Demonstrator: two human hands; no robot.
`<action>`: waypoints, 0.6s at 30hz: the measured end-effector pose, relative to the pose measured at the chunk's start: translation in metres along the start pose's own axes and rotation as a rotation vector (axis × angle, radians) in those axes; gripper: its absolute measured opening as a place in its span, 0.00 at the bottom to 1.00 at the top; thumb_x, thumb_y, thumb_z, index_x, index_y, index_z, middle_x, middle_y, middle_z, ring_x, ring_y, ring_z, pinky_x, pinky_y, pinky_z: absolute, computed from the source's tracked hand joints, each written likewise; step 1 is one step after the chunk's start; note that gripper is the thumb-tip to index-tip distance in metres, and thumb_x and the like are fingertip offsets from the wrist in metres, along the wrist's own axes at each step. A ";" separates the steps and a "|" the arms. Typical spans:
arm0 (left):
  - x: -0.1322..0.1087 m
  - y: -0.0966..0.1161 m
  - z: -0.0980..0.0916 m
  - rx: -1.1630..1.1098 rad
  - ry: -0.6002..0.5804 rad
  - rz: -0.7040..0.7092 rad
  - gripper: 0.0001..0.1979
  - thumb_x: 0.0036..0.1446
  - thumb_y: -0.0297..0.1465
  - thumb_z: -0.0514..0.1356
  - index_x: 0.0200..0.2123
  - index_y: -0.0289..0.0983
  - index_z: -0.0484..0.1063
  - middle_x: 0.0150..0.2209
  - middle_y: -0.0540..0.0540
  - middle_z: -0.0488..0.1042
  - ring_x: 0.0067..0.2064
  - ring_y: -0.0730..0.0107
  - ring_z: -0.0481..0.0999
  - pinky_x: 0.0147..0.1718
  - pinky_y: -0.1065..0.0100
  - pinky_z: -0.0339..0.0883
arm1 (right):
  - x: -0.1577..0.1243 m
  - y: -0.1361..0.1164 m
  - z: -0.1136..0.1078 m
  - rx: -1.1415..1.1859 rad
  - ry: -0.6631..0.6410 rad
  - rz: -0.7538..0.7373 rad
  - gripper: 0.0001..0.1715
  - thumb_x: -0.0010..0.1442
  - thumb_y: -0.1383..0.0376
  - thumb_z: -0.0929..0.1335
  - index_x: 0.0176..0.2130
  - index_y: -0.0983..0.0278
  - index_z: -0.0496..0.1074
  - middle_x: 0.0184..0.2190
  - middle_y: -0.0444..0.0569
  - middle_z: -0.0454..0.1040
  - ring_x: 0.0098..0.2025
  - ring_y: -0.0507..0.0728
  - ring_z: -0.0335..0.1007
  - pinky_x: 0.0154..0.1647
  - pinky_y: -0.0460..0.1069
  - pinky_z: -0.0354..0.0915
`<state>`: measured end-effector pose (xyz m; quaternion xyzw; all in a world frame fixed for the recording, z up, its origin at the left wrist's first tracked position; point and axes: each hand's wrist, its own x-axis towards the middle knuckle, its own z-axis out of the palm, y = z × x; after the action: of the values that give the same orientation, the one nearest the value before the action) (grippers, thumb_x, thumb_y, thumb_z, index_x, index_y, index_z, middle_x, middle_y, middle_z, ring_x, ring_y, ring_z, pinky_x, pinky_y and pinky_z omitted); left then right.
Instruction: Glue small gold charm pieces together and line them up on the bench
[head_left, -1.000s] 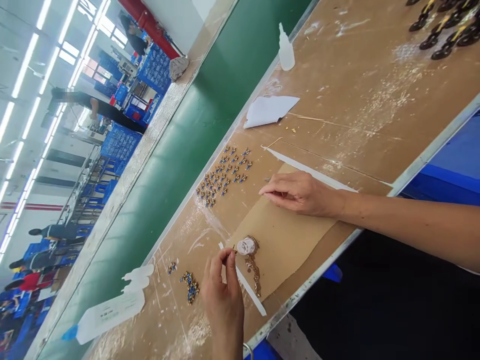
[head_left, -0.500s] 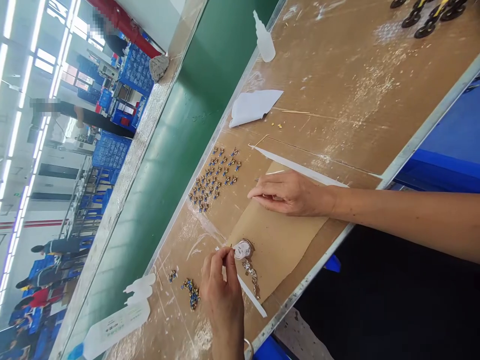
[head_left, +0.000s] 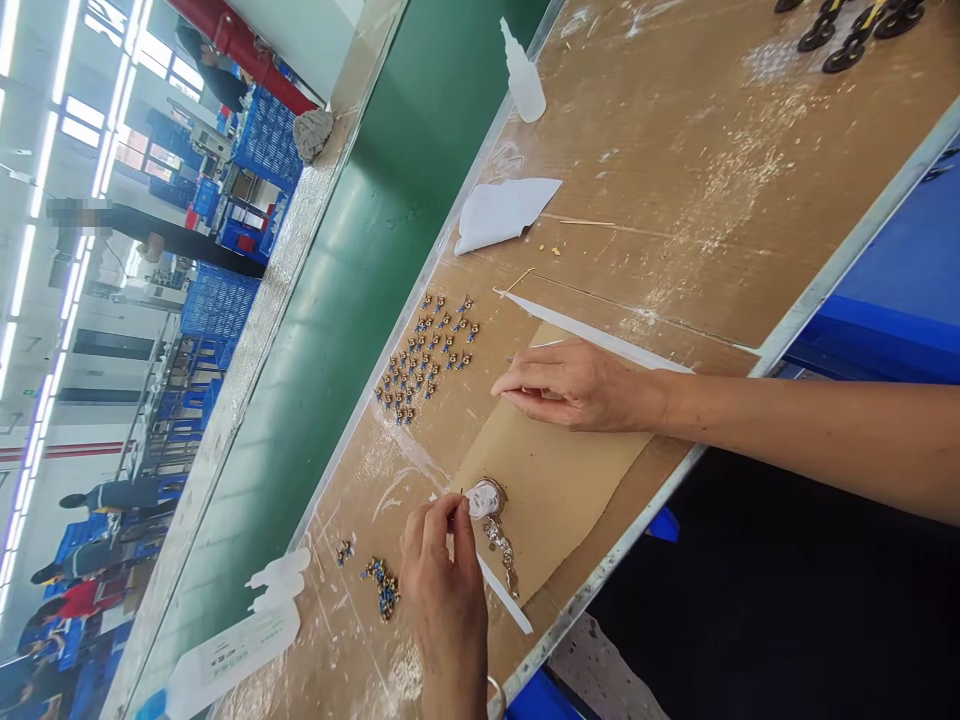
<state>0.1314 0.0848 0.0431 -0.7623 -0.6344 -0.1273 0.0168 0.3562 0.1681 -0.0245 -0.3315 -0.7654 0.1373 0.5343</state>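
Observation:
My left hand (head_left: 446,575) is closed in a pinch at the edge of a small round dish of white, paste-like stuff (head_left: 485,498). A tiny dark tip shows at its fingertips; the rest is hidden. My right hand (head_left: 566,385) rests over a brown sheet (head_left: 555,480) with its fingers pressed together. A thin grey tip peeks out behind it, too small to name. Beside the dish lies a crumpled silvery strip (head_left: 501,550). Small blue-and-gold pieces (head_left: 427,355) stand in rows beyond my right hand, and a heap of similar pieces (head_left: 384,588) lies left of my left hand.
A white squeeze bottle (head_left: 525,85) and white paper (head_left: 502,212) are on the far side of the table. A large bottle with a blue cap (head_left: 232,655) lies at left. White strips (head_left: 592,328) border the brown sheet. A green belt (head_left: 322,330) runs beyond the table.
The view has shifted slightly. Both hands hold nearly the same positions.

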 end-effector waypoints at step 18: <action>-0.098 -0.014 0.003 -0.442 0.408 -1.119 0.17 0.45 0.43 0.65 0.36 0.39 0.75 0.35 0.47 0.78 0.42 0.59 0.77 0.45 0.61 0.69 | -0.002 -0.012 -0.005 0.101 -0.002 0.165 0.10 0.63 0.64 0.60 0.36 0.57 0.70 0.27 0.43 0.71 0.26 0.51 0.63 0.28 0.50 0.64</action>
<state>0.1027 -0.0063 0.0170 -0.2610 -0.8795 -0.3877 -0.0894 0.3573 0.1567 -0.0172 -0.3658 -0.7283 0.2195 0.5362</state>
